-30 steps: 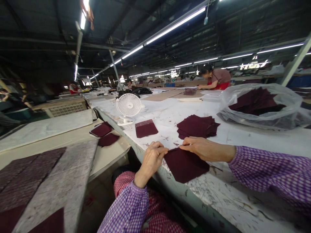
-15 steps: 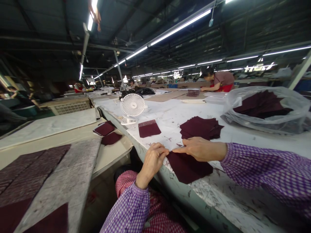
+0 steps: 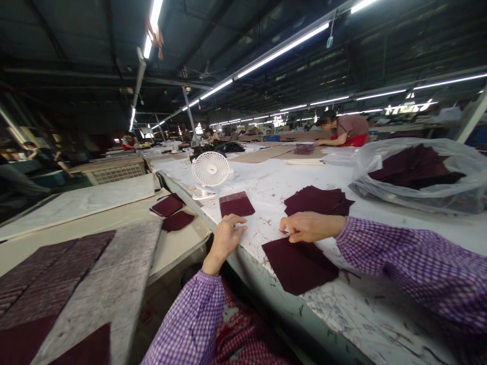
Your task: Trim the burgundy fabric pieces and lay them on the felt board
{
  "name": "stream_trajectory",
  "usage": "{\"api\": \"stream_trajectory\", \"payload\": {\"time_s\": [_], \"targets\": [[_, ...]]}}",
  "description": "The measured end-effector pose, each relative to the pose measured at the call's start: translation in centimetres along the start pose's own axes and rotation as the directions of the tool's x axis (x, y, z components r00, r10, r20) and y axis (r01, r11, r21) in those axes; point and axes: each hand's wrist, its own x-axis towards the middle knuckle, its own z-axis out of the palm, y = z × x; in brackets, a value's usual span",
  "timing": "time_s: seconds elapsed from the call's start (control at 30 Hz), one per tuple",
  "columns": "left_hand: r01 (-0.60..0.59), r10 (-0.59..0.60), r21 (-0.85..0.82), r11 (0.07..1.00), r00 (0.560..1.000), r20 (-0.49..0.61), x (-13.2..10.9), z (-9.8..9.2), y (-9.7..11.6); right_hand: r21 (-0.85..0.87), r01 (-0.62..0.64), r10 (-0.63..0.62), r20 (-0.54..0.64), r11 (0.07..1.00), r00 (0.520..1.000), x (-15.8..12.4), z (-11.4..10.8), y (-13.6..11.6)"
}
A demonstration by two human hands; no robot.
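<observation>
A dark maroon fabric piece (image 3: 300, 264) lies flat near the front edge of the white worktable (image 3: 365, 304). My right hand (image 3: 306, 226) rests at the piece's far edge with its fingers curled in a pinch; what they hold is too small to make out. Off the fabric, my left hand (image 3: 225, 234) hovers over the table edge with its fingers stretched out and nothing in it. It points toward a single maroon piece (image 3: 236, 204) lying further back. A stack of maroon pieces (image 3: 317, 200) sits just beyond my right hand.
A small white fan (image 3: 210, 171) stands behind the single piece. A clear plastic bag (image 3: 418, 175) of maroon pieces lies at the right. Two maroon pieces (image 3: 172, 213) and grey boards (image 3: 95, 284) sit on the lower left bench. A person in red (image 3: 344, 131) works at the far end.
My left hand has let go of the fabric's near corner and moved up and left, opening. The right hand stays at the fabric's far edge. The view has shifted slightly.
</observation>
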Motion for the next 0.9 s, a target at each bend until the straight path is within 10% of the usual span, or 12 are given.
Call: {"api": "stream_trajectory", "payload": {"time_s": [0.2,0.33,0.57,0.7,0.9], "targets": [[-0.054,0.003,0.393,0.918,0.992,0.129,3.8,1.3,-1.6,0.209,0.135,-0.127,-0.05,0.969,0.991,0.2,0.0,1.6],[-0.054,-0.003,0.447,0.893,0.992,0.127,4.7,1.8,-1.7,0.416,-0.026,0.106,-0.171,0.909,0.979,-0.8,-1.4,4.5],[-0.051,-0.004,0.466,0.883,0.993,0.116,4.9,2.1,-1.4,0.39,-0.548,0.667,-0.32,0.74,0.672,-3.1,-1.0,13.8],[-0.028,-0.027,0.442,0.897,0.993,0.117,5.7,2.3,-1.5,0.039,-0.605,0.551,-0.464,0.795,0.693,-3.6,0.0,15.0],[0.067,-0.086,0.329,0.942,0.995,0.044,5.8,1.8,-1.7,0.008,-0.381,0.335,-0.495,0.924,0.802,-1.6,0.0,10.8]]}}
